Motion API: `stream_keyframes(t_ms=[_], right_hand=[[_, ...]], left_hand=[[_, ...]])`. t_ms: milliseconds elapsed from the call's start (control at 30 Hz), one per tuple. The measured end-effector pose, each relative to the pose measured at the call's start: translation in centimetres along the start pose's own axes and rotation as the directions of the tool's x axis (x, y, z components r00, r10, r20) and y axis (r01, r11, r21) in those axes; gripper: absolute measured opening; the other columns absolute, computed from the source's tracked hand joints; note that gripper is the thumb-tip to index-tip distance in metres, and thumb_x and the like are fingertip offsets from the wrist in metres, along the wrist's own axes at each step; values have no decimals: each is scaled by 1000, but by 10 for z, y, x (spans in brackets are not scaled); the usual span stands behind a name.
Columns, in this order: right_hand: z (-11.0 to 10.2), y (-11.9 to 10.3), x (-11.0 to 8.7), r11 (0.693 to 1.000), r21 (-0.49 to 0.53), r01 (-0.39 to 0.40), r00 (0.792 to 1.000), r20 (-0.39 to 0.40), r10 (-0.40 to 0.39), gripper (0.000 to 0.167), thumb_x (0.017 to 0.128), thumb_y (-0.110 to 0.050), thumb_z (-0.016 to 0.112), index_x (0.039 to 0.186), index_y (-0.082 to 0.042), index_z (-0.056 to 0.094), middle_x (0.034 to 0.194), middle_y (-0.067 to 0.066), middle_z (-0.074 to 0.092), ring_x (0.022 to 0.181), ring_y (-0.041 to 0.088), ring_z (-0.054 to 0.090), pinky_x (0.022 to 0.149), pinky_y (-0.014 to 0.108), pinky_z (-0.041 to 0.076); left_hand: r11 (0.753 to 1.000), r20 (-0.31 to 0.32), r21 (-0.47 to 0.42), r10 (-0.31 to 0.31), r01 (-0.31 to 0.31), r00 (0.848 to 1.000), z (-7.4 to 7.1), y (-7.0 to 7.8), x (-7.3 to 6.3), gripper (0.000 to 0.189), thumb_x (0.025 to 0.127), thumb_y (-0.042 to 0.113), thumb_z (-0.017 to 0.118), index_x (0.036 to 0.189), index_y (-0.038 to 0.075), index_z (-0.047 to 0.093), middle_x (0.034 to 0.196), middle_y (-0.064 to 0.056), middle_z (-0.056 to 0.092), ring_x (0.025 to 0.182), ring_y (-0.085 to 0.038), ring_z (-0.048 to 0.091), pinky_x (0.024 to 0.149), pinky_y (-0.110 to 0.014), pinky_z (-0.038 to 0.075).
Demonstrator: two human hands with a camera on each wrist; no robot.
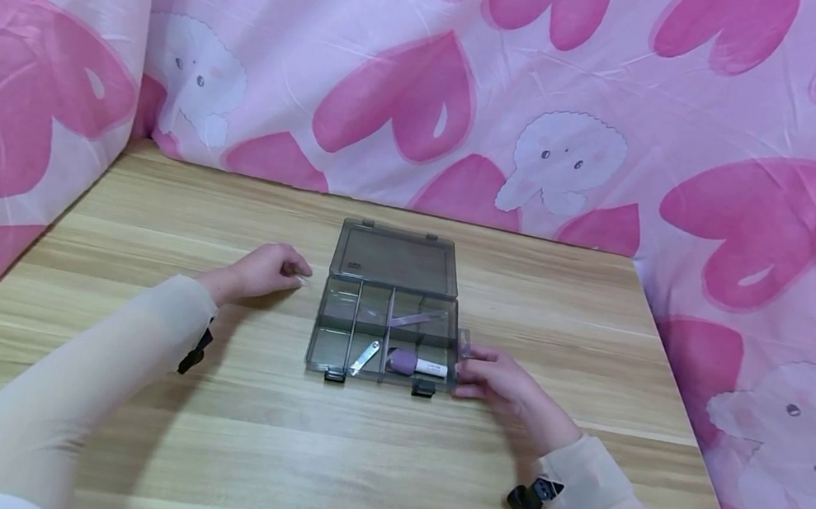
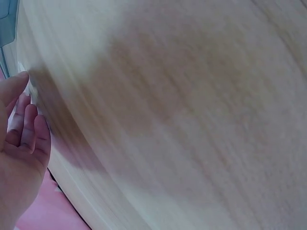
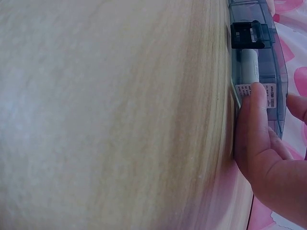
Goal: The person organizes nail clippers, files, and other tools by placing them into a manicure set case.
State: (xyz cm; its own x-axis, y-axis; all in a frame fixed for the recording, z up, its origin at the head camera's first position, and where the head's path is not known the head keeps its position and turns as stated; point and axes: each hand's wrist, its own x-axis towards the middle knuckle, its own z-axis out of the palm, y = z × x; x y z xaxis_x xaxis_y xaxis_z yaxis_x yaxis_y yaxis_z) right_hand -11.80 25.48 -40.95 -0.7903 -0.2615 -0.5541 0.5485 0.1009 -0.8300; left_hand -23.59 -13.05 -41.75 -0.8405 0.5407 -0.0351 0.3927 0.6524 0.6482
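Observation:
A grey see-through compartment box [image 1: 386,331] stands on the table with its lid [image 1: 396,257] laid back. Inside lie a nail clipper [image 1: 365,356], a purple-and-white tube-shaped item [image 1: 417,364] and a thin purple strip [image 1: 414,320]. Just left of the box, my left hand [image 1: 268,269] pinches a small whitish, see-through piece [image 1: 303,280]; what it is, I cannot tell. My right hand [image 1: 495,377] grips the box's right side, where a clear piece [image 1: 464,341] shows outside the wall. In the right wrist view, fingers and thumb lie around that end, beside a barcode label [image 3: 271,96].
Two black latches [image 1: 424,389] stick out along the box's near edge. Wood-grain table [image 1: 326,462] surrounds the box. Pink heart-patterned cloth [image 1: 409,105] hangs at the back, left and right. Each wrist carries a small black device [image 1: 535,500].

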Motion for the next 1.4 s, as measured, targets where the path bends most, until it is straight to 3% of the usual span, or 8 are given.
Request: stream_keyframes(t_ms=[233, 500, 800, 1167, 1400], right_hand=[[1, 1, 1, 1000, 8, 11, 1000, 11, -11, 60, 85, 2, 49, 139, 14, 27, 85, 1, 61, 78, 10, 61, 74, 29, 57], [0, 0, 1, 1000, -8, 6, 1000, 10, -6, 60, 85, 2, 49, 140, 13, 26, 88, 2, 61, 80, 10, 61, 75, 28, 57], [0, 1, 1, 1000, -11, 3, 1000, 6, -3, 61, 85, 2, 49, 141, 12, 26, 88, 3, 61, 81, 10, 62, 75, 28, 57], [0, 0, 0, 1000, -12, -1, 1000, 11, 2, 62, 85, 3, 49, 141, 12, 24, 92, 4, 63, 83, 10, 63, 78, 29, 56], [1, -1, 1, 1000, -5, 3, 1000, 16, -3, 61, 85, 3, 48, 141, 13, 24, 90, 3, 63, 83, 10, 62, 77, 29, 56]], left_hand=[[1000, -1, 1, -26, 26, 1000, 0, -2, -3, 14, 85, 2, 63, 97, -1, 68, 90, -12, 68, 86, -21, 59, 82, -40, 48], [999, -21, -30, -37, 37, 999, -5, 0, -8, 17, 83, 3, 65, 99, -1, 67, 92, -12, 67, 87, -22, 60, 83, -39, 49], [999, -55, -1, -43, 43, 998, -14, 3, -10, 18, 85, 4, 63, 101, -3, 67, 92, -14, 66, 87, -24, 59, 82, -39, 49], [1000, -119, 8, 5, -4, 993, -19, 7, -11, 17, 83, 2, 63, 99, -4, 68, 86, -13, 66, 80, -20, 56, 72, -28, 47], [1000, -125, -15, -2, 0, 992, -22, 20, -10, 18, 83, 6, 66, 99, -1, 69, 84, -10, 65, 78, -18, 55, 71, -28, 47]])
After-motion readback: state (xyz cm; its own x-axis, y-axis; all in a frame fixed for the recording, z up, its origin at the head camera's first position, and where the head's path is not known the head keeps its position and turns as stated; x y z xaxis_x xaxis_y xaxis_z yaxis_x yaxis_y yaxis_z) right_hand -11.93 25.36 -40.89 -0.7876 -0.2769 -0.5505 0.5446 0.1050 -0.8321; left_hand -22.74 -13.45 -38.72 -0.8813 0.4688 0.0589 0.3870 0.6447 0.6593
